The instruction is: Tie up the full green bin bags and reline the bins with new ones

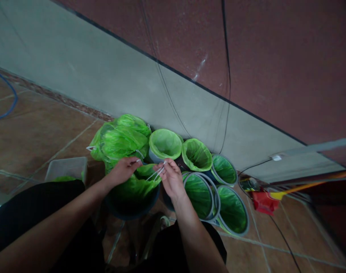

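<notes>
Two hands, left (122, 171) and right (170, 178), pinch a crumpled green drawstring liner (135, 187).

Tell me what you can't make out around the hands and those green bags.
Head view:
- How the right hand grips the white string: its own fingers hide this.
- What the left hand pinches on the green bag: its fingers cover it.
- The bucket behind the right hand: mostly hidden by that hand and forearm.
- The red item: too dim to name.
- The yellow pole: cut off by the right edge.
</notes>
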`<state>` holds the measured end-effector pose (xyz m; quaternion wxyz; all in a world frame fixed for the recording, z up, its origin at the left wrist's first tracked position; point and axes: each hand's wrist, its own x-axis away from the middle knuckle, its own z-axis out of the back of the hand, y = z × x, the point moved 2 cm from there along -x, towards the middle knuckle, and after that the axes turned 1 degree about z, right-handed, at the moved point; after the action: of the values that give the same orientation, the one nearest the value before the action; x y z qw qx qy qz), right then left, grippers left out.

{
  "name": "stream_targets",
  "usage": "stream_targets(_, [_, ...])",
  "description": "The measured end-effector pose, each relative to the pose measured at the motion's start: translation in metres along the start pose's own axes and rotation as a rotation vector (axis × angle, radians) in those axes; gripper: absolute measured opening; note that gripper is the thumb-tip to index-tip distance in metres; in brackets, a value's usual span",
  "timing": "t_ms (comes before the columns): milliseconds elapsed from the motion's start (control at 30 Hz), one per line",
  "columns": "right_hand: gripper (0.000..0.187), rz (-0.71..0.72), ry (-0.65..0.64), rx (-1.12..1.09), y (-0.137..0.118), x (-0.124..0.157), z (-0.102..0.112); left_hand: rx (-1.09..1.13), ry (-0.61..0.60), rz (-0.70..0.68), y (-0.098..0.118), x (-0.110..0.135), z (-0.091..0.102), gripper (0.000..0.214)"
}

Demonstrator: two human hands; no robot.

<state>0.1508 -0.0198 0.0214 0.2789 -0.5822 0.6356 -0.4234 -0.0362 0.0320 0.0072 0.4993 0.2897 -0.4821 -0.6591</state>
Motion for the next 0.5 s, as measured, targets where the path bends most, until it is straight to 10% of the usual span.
stream_targets(267, [0.018, 0.031, 0.242, 0.321, 0.005, -0.008, 0.013, 0.373, 0.215, -0.205, 0.041, 0.006, 0.041, 0.028])
stream_targets(500, [0.042, -0.063, -0.132, 0.495, 0.030, 0.001, -0.014, 0.366, 0.053, -0.296, 0.060, 0.012, 0.015, 0.031])
